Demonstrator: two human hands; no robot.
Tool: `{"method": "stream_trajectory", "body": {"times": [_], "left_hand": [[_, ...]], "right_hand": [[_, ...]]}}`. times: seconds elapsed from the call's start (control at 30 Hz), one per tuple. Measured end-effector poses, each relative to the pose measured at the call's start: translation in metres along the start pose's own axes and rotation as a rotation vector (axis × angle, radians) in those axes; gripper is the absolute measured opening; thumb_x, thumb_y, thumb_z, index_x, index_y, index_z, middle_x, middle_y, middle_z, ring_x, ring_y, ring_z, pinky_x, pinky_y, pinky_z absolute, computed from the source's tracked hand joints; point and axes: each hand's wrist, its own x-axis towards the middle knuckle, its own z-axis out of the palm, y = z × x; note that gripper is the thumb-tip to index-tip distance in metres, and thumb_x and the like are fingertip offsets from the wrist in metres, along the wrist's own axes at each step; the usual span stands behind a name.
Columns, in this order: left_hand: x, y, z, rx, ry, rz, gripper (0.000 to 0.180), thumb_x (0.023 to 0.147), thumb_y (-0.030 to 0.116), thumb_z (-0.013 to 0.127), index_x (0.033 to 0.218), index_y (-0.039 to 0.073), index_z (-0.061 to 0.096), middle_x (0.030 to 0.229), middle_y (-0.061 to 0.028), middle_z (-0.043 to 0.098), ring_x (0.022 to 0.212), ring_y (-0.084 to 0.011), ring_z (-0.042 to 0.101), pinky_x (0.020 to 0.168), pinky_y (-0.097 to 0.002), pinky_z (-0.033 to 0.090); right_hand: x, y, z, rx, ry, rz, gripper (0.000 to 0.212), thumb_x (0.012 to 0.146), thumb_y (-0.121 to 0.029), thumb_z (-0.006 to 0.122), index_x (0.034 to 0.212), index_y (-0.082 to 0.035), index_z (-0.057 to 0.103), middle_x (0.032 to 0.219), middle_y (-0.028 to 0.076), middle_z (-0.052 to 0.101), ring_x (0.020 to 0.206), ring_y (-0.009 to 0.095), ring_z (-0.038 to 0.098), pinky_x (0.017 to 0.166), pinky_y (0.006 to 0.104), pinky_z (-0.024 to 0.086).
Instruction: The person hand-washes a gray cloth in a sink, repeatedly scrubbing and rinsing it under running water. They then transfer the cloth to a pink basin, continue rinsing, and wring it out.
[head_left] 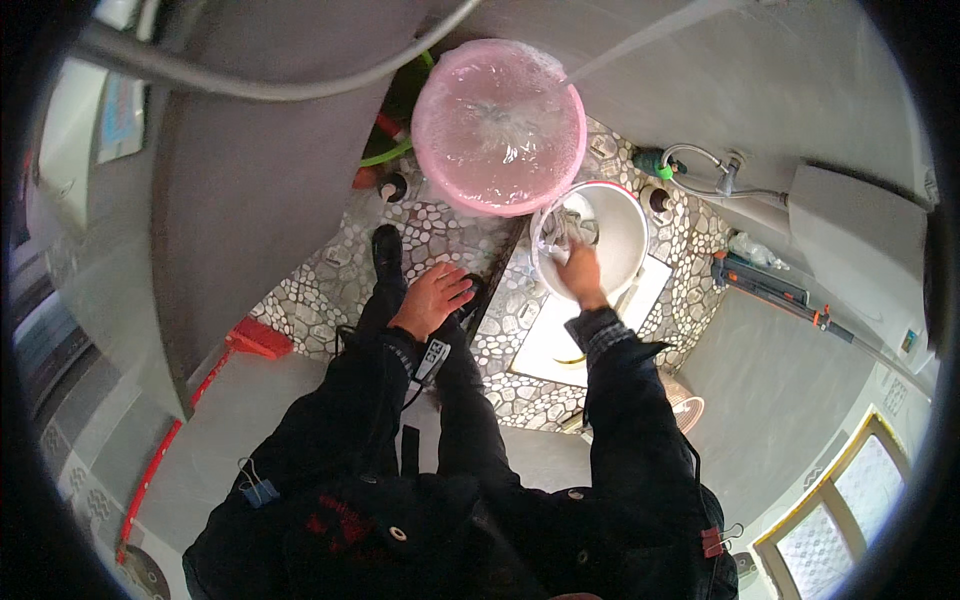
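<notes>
My right hand [580, 272] reaches down into a white bucket [622, 235] with a red rim. Its fingers close on a crumpled grey-white cloth [575, 222] at the bucket's left side; the fingertips are partly hidden. Over my left knee my left hand [438, 296] hangs with its fingers stretched out and nothing in it. Just beyond the bucket stands a large pink tub [428, 165], filled almost to the brim with bubbling water. A stream of water [640, 45] falls into it from the upper right.
Pebble-patterned floor [330, 270] lies around a white squat toilet [548, 335]. Dark bottles [392, 187] stand near the tub. At right are a wall tap with a hose [728, 178], a cistern [860, 235] and a long-handled mop [770, 290]. A red broom [262, 340] leans at left.
</notes>
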Motion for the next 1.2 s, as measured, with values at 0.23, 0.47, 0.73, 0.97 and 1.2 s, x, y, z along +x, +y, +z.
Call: {"method": "stream_trajectory", "body": {"times": [0.23,0.47,0.73,0.97,1.2], "left_hand": [[0.026,-0.027,-0.051,-0.053,0.003,-0.050,0.028,0.097,0.027,0.045,0.109,0.002,0.049,0.118,-0.0155,0.053,0.111,-0.0324,0.050,0.099,-0.0479,0.040],[0.049,-0.056,-0.085,0.040,0.012,-0.069,0.031,0.094,0.027,0.049,0.113,0.002,0.048,0.117,-0.0165,0.053,0.110,-0.0321,0.051,0.099,-0.0483,0.040],[0.079,-0.029,-0.051,0.085,-0.210,0.052,0.036,0.096,0.030,0.044,0.119,0.002,0.047,0.124,-0.0164,0.050,0.114,-0.0317,0.049,0.100,-0.0469,0.038],[0.087,0.028,0.011,-0.099,-0.450,0.170,0.054,0.096,0.047,0.036,0.134,0.009,0.039,0.142,-0.0161,0.034,0.132,-0.0346,0.028,0.108,-0.0523,0.023],[0.095,0.050,0.038,-0.178,-0.481,0.213,0.057,0.096,0.053,0.028,0.141,0.017,0.030,0.149,-0.0141,0.021,0.139,-0.0347,0.014,0.111,-0.0552,0.012]], "right_hand": [[-0.065,0.076,0.112,-0.351,-0.191,-0.042,0.021,0.080,-0.023,0.060,0.091,-0.005,0.058,0.087,0.010,0.062,0.086,0.027,0.060,0.067,0.0388,0.049],[-0.145,0.065,0.169,-0.441,-0.249,-0.289,0.010,0.080,-0.014,0.050,0.080,-0.008,0.059,0.076,0.006,0.060,0.072,0.023,0.059,0.059,0.0364,0.046],[-0.154,0.022,0.182,-0.259,-0.333,-0.127,0.018,0.082,-0.023,0.051,0.079,-0.007,0.060,0.082,0.009,0.064,0.080,0.026,0.063,0.064,0.0385,0.051],[-0.068,-0.017,0.064,0.243,0.157,-0.254,0.014,0.084,-0.018,0.059,0.078,-0.006,0.062,0.076,0.015,0.062,0.072,0.033,0.061,0.058,0.0414,0.048],[0.103,-0.091,-0.002,-0.209,0.429,-0.693,0.041,0.083,-0.013,0.051,0.124,-0.013,0.050,0.109,0.012,0.060,0.107,0.033,0.053,0.084,0.0466,0.047]]}}
